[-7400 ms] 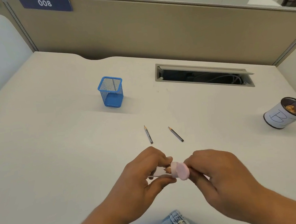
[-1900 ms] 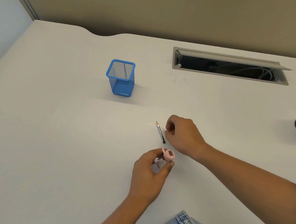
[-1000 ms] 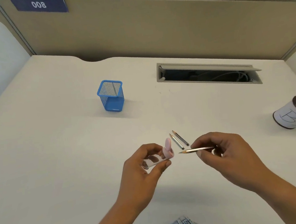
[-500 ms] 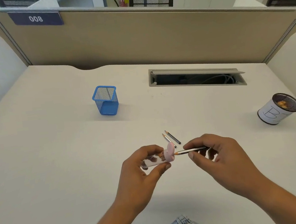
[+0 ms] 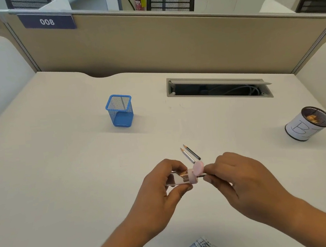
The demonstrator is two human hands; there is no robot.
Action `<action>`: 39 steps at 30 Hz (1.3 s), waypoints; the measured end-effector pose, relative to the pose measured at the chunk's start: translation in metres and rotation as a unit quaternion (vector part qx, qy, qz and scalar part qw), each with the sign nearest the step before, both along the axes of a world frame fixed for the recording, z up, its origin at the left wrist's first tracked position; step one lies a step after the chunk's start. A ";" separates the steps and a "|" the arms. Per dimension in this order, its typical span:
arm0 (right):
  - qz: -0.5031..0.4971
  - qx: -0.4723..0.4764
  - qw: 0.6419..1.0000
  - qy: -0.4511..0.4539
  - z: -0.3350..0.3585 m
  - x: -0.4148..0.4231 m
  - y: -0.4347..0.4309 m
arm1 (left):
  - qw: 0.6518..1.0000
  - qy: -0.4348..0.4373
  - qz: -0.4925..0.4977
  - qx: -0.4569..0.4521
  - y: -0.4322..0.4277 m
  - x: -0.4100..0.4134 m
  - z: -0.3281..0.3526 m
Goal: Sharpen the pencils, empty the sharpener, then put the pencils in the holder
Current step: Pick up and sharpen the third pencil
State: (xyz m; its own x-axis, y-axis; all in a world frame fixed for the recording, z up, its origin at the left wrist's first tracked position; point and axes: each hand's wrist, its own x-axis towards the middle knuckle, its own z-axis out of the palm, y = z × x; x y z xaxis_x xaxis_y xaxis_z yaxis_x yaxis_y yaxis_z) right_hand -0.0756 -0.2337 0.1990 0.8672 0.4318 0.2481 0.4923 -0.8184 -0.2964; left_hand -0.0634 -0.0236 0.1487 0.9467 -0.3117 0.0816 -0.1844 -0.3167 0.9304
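My left hand (image 5: 164, 191) grips a small sharpener (image 5: 183, 178) with a clear barrel and a pink head, its pink lid flipped up. My right hand (image 5: 241, 179) pinches a pencil (image 5: 202, 176) whose tip is pushed into the pink head; most of the pencil is hidden by my fingers. Two short pencils (image 5: 190, 153) lie side by side on the desk just beyond my hands, tips pointing away. A blue mesh holder (image 5: 119, 111) stands upright farther back to the left.
A round black mesh cup wrapped in white paper (image 5: 305, 124), with shavings inside, stands at the right. An open cable slot (image 5: 218, 88) is set in the desk at the back. Beige partition walls (image 5: 170, 43) enclose the desk (image 5: 62, 163).
My right hand picked a pencil off the desk, brought it to the sharpener and pushed its tip in. The gap between both hands has closed.
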 end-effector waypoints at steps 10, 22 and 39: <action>-0.190 0.334 0.762 0.521 0.014 0.010 0.000 | 0.956 -0.277 -0.031 0.094 -0.006 0.003 0.004; 0.010 -0.077 0.996 -0.039 0.001 0.002 -0.007 | 0.999 -0.053 -0.004 -0.003 -0.007 -0.001 -0.002; -0.132 0.267 0.857 0.421 0.009 0.003 -0.003 | 0.981 -0.180 -0.013 0.071 -0.007 0.001 0.001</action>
State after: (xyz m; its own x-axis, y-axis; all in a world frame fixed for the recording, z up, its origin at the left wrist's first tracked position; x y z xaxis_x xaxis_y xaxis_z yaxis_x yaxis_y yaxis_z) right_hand -0.0724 -0.2365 0.2084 0.8862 0.2126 -0.4117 -0.2611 -0.5048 -0.8228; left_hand -0.0624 -0.0308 0.1497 0.8563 -0.3675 0.3629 -0.5023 -0.4289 0.7508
